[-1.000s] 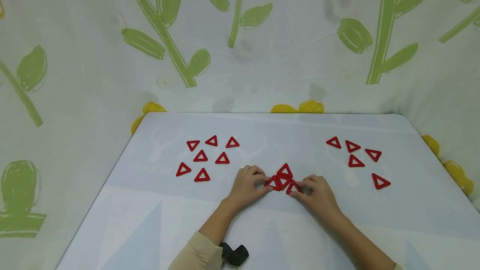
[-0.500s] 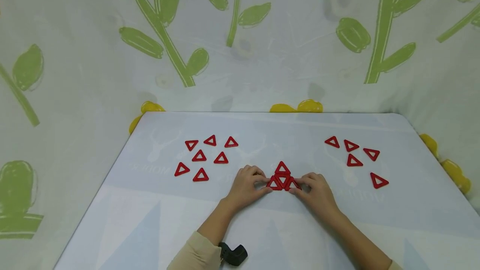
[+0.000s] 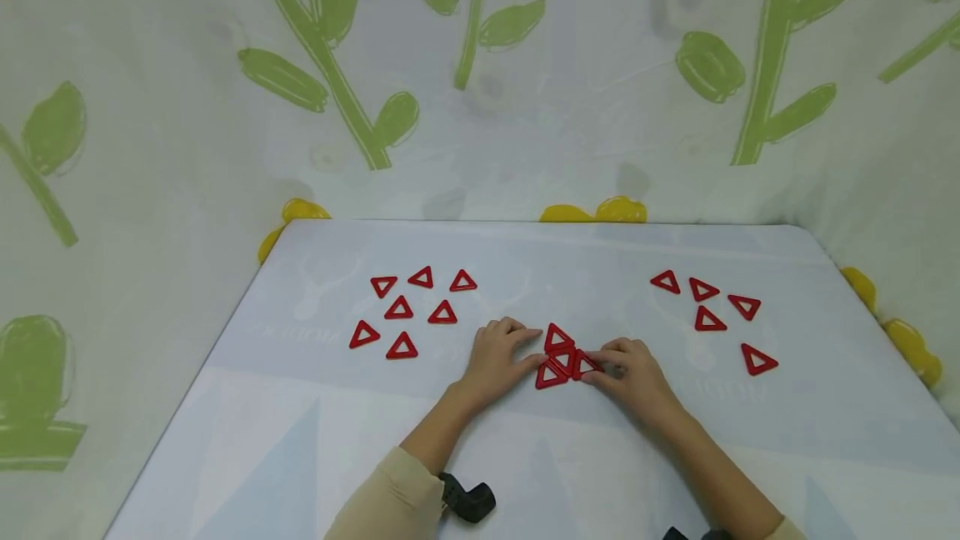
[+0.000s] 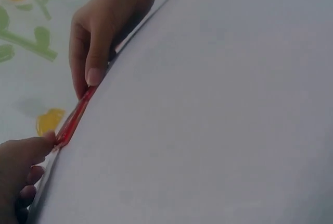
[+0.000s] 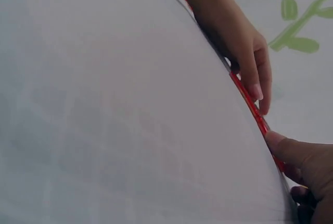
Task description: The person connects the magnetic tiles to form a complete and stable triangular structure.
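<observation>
Pinching a lower-centre red triangle [image 3: 577, 366] — right hand [image 3: 637, 377]; left hand [image 3: 495, 361] wide-fingered, touching the cluster [image 3: 561, 351]; probably light, stiff — grip edges.

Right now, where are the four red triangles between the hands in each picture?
Head: triangles right of and below the middle.
Left wrist: triangles on the left side, edge-on, a slanting red strip.
Right wrist: triangles on the right side, edge-on too.
Shared landmark: the right hand, touching them in every view.

Faint pale lettering [image 3: 300, 333] on the left of the white table [image 3: 525, 261], perhaps starting MOD, a similar pale word [image 3: 731, 392] at right, both too washed out to read fully
</observation>
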`<state>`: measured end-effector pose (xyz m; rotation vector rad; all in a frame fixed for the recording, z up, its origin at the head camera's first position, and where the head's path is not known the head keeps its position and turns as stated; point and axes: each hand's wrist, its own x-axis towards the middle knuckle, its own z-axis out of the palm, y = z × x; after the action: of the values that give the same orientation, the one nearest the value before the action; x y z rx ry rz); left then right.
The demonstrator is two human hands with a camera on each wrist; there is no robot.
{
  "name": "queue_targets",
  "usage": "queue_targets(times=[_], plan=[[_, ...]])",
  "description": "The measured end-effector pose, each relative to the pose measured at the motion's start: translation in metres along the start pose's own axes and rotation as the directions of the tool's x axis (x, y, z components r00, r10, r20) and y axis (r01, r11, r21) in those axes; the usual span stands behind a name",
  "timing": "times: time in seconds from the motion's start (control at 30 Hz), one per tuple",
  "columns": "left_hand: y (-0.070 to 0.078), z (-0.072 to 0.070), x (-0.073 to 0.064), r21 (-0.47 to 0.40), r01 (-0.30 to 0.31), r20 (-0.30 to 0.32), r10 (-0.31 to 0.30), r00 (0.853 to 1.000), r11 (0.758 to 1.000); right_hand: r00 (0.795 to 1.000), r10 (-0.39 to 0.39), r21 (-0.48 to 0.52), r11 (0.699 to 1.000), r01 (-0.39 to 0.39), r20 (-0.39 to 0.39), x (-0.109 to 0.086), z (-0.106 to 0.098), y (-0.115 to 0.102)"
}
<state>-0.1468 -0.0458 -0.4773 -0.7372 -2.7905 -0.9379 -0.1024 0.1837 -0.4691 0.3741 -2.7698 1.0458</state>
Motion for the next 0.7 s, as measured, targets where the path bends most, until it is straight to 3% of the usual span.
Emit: queue_targets(times=[0.1,0.2,0.37,0.7], plan=[[0.0017,-0.0002,0.0052,0.027,0.037,0.067,-0.039,0.997,0.999,1.000,-0.015,0.028,0.999,0.014,0.019,0.0004,-0.0014,0.0029],[0.0010,-0.0003,0.0064,0.086,0.009,0.095,-0.017,0.995,0.996,0.999,-0.035,0.049,0.998,0.034,0.027,0.0006,-0.0013,0.0057],[-0.0005,0.0001,0.0059,0.131,-0.040,0.102,0.026,0.994,0.991,0.999,-0.048,0.048,0.998,0.047,0.017,-0.0005,-0.0007,0.0086],[-0.0006,0.0004,0.0063,0.124,-0.018,0.113,0.004,0.994,0.992,0.997,0.017,0.030,0.999,-0.014,-0.080,-0.0022,0.0007,0.0104]])
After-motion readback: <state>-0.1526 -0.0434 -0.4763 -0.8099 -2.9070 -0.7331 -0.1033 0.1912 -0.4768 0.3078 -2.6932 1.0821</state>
